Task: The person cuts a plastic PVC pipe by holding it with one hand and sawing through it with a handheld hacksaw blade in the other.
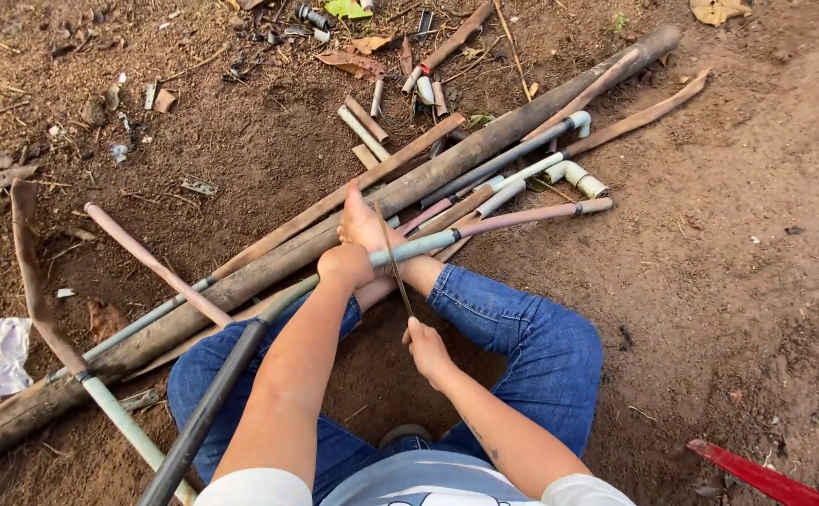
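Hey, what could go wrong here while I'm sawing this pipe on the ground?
The thin saw blade crosses the grey pipe right beside your bare foot and left hand; a slip could cut either. Only hand and foot steady the pipe, so it may roll. The right hand grips bare blade.

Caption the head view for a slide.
Seated on bare dirt, left hand steadies a pipe while right hand draws a thin blade across it.

The pipe lies across the person's foot, left hand on top of it. The blade crosses it, right hand at the near end. Behind, the log runs diagonally under a pile of pipes.
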